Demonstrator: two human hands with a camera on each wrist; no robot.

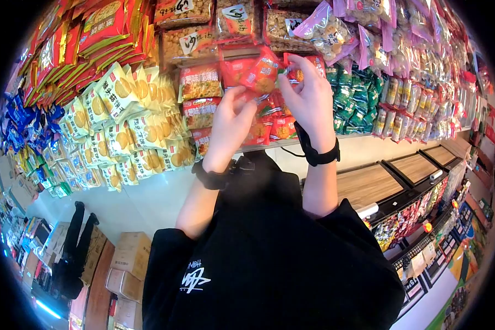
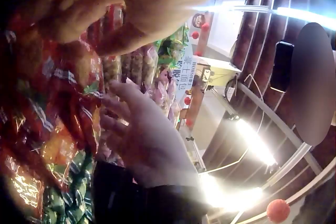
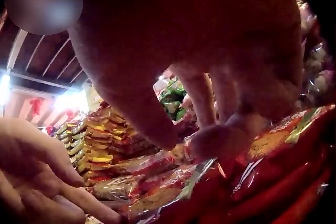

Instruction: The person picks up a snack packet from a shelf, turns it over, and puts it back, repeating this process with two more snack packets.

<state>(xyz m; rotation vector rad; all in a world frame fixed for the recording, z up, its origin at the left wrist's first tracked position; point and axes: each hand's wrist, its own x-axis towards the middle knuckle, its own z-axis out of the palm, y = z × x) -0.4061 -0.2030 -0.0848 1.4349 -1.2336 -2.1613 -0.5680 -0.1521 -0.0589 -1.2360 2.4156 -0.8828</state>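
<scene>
In the head view a small red snack packet [image 1: 263,72] is held up over the red packets on the shelf. At its lower left edge, my left hand [image 1: 229,127] pinches it with bent fingers. My right hand [image 1: 312,102] has its thumb and index finger at the packet's right edge, with its other fingers bent. The right wrist view shows the right hand [image 3: 210,50] close above red packets [image 3: 163,190], fingertips at their wrappers. In the left wrist view the left hand [image 2: 126,3] is over shiny red wrappers [image 2: 63,82].
Cream biscuit packets [image 1: 118,137] lie left of the hands, and green packets [image 1: 355,99] lie to the right. Clear bags of brown snacks [image 1: 190,44] stand behind. The shelf's front edge [image 1: 258,147] runs before my body. Cardboard boxes [image 1: 132,253] are at lower left.
</scene>
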